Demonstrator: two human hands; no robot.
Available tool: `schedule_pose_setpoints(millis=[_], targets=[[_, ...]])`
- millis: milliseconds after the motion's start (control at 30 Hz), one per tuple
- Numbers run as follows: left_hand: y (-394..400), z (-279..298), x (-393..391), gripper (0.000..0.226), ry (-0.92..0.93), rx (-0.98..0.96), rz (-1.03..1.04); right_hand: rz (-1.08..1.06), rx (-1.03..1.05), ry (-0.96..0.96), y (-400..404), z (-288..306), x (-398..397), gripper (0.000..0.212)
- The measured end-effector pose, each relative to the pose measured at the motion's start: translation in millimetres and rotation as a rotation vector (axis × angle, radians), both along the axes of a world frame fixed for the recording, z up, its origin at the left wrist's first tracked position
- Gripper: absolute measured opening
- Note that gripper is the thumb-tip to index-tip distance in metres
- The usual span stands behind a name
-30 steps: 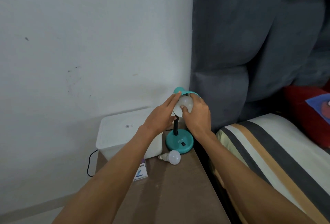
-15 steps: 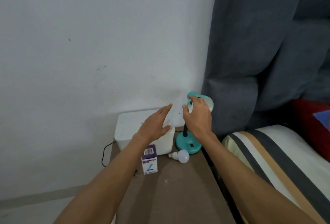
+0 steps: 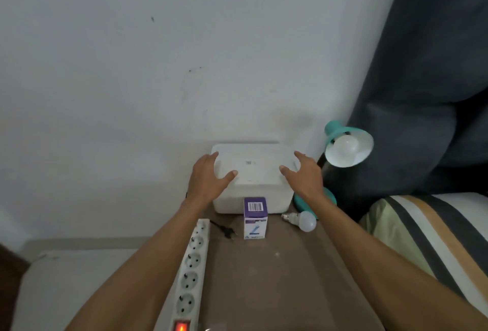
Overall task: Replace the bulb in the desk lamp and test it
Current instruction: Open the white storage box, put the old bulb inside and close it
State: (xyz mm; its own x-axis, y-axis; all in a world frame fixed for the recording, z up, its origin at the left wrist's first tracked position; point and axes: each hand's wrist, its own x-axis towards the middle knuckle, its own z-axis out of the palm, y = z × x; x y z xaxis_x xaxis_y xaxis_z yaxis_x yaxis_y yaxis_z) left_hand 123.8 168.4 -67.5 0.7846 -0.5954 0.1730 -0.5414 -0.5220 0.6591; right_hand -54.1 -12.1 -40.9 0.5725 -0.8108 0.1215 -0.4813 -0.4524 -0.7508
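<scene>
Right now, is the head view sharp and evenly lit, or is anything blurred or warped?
Head view: soft, dim, even light; bulb in the lamp unlit. Wide-angle bends the power strip and forearms. Both hands slightly soft. The strip's red switch glows at the bottom edge.

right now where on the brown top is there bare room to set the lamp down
The widest bare patch of the brown top lies nearer you, between the power strip and the striped bedding. It is crowded against the white box: the purple carton, loose bulb, black plug and lamp base sit there.
</scene>
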Motion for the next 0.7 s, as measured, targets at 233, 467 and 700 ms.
schedule_pose_setpoints(millis=[233, 467, 700], targets=[[-12, -20, 28, 0.103, 0.341, -0.156, -0.003, 0.084, 0.137, 0.057, -19, -28, 24, 0.078], [-24, -26, 23, 0.109, 0.386, -0.269, 0.067, 0.038, 0.157, 0.002, -22, -35, 32, 0.076], [-23, 9, 16, 0.105, 0.294, -0.347, 0.068, 0.035, 0.082, -0.058, -17, -8, 28, 0.076]])
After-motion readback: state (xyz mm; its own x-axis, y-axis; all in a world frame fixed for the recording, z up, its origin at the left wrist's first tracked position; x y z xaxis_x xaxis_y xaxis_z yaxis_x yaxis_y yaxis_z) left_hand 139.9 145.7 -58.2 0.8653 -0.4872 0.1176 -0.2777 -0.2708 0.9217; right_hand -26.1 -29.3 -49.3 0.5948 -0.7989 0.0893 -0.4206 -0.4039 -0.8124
